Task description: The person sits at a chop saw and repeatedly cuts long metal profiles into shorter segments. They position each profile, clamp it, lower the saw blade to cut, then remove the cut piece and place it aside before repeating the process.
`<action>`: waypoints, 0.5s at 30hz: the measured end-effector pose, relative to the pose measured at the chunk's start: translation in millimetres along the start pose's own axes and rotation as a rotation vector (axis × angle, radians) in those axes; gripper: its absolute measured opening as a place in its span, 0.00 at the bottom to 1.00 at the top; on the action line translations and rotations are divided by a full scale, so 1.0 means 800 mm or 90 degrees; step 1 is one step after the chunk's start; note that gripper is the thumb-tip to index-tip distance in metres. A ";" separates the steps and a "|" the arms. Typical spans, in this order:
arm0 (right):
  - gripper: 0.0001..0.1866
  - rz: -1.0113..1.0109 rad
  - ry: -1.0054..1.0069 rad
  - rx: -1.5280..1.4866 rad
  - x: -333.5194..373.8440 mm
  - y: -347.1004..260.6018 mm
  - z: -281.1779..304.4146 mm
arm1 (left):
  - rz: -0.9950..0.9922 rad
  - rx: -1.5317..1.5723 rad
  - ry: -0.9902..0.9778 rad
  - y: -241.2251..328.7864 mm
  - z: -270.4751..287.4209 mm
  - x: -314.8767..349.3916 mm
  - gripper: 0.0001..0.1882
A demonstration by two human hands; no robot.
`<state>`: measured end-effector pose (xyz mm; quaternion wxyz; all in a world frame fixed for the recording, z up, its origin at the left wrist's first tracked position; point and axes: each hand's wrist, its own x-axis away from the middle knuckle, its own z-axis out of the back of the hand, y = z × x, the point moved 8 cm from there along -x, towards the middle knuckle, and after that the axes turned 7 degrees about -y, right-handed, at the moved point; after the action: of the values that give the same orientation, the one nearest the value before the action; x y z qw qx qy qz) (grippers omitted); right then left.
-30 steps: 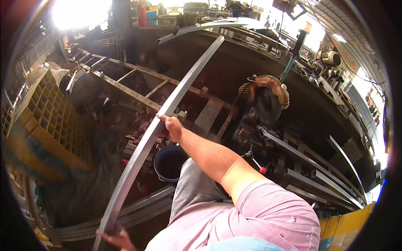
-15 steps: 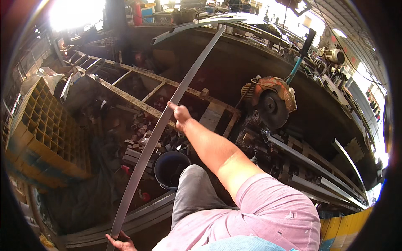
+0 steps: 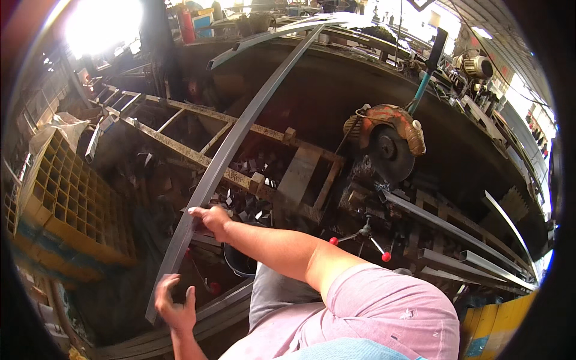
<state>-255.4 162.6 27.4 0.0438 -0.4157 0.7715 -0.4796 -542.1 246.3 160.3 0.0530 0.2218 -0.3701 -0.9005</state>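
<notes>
A long grey metal bar (image 3: 231,144) slants from the lower left up to the bench at the far side. My right hand (image 3: 210,222) is closed on the bar's edge, toward its near end. Beside that near end, my left hand (image 3: 175,305) is open, its thumb and fingers curved apart, and it holds nothing. Under my right forearm is a dark bucket (image 3: 235,259), partly covered by the arm and my knee.
A cut-off saw (image 3: 390,147) with a bare disc stands right of centre. A worn ladder-like frame (image 3: 162,137) lies across the middle, by metal offcuts (image 3: 240,207). Yellow stacked square tubes (image 3: 75,210) fill the left. More metal tubes (image 3: 444,222) lie at right.
The bar has shifted toward the far bench, its near end now in view. My right hand has come nearer along with it. My left hand has let go and opened.
</notes>
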 end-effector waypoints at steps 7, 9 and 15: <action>0.28 0.036 -0.070 0.021 0.031 -0.095 0.004 | 0.288 -0.508 -0.107 -0.075 0.059 -0.002 0.37; 0.33 0.068 -0.097 0.023 0.047 -0.112 0.006 | 0.253 -0.531 -0.137 -0.080 0.051 -0.019 0.34; 0.46 0.196 -0.211 0.214 0.155 -0.102 0.067 | 0.178 -0.526 -0.161 -0.124 0.032 -0.127 0.35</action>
<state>-261.9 24.3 103.1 0.3102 -0.3534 0.7177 -0.5135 -455.5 360.8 144.5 0.2123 0.0184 -0.0096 -0.9770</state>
